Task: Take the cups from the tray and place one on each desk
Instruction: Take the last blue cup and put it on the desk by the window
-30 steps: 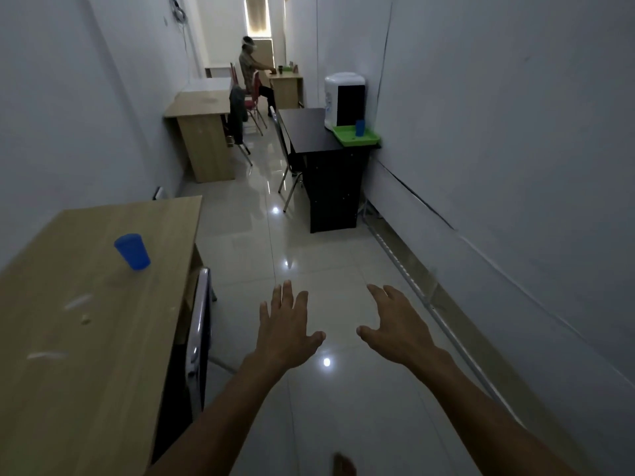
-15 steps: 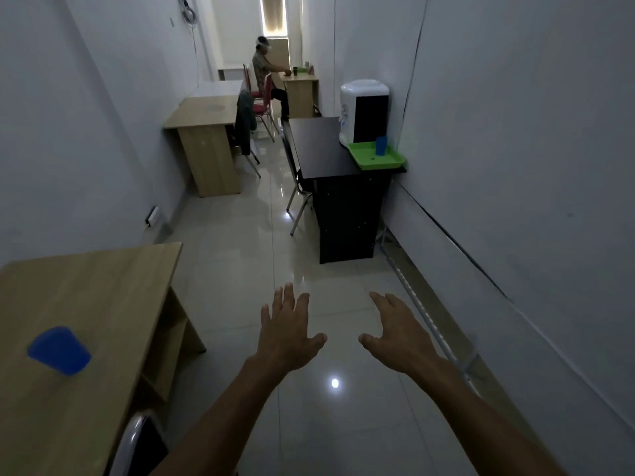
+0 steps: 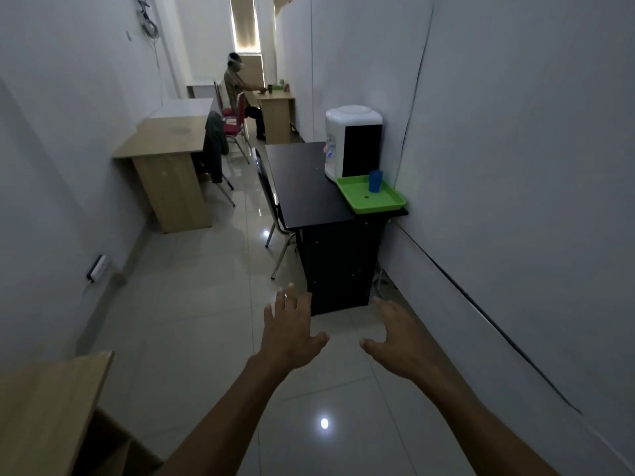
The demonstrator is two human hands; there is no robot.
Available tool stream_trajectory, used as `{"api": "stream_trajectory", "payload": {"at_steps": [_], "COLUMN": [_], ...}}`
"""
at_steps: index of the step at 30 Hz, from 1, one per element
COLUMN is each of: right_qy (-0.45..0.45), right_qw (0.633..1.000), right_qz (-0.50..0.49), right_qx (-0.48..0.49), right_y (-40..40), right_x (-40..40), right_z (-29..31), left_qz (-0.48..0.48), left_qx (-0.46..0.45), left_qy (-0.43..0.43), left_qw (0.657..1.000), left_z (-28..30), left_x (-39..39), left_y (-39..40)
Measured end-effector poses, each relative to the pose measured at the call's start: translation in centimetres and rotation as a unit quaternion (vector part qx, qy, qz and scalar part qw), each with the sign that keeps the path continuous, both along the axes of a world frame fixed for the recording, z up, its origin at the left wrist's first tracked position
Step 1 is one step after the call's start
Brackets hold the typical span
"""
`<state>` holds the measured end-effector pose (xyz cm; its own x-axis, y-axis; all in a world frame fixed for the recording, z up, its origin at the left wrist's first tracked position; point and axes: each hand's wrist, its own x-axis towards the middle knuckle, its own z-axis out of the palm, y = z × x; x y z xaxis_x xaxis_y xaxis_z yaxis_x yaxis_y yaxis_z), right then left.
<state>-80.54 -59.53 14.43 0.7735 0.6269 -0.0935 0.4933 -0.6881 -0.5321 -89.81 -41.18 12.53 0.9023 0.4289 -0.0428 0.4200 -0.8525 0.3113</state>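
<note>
A blue cup [image 3: 375, 181] stands upright on a green tray [image 3: 381, 204] at the near right corner of a black desk [image 3: 302, 187], just in front of a white water dispenser [image 3: 350, 139]. My left hand [image 3: 290, 333] and my right hand [image 3: 400, 338] are stretched out over the tiled floor, palms down, fingers spread, holding nothing. Both hands are well short of the black desk. A wooden desk [image 3: 44, 403] shows its corner at the bottom left, and another wooden desk [image 3: 165, 142] stands against the left wall.
A metal chair [image 3: 271, 207] is tucked at the black desk's left side. A chair with a dark jacket [image 3: 214, 152] sits by the left wooden desk. A person [image 3: 240, 97] sits at a far desk [image 3: 275, 108]. A power strip [image 3: 96, 267] hangs low on the left wall.
The view has advanced down the corridor toward the black desk. The near wooden desk with its blue cup has slid out of view to the bottom left. Both hands stay open.
</note>
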Motion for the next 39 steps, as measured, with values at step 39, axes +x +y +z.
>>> {"api": "stream_trajectory", "payload": {"at_steps": [39], "right_qy": [-0.002], "right_qw": [0.977], "right_qz": [-0.199], "right_qx": [0.071], "right_y": [40.5], "right_x": [66.0], "right_z": [-3.1], "left_qz": [-0.11], "left_qx": [-0.111], "left_qy": [-0.114], "left_qw": [0.981], "left_z": [0.8], "left_x": [69.1], "left_y": [40.8]}}
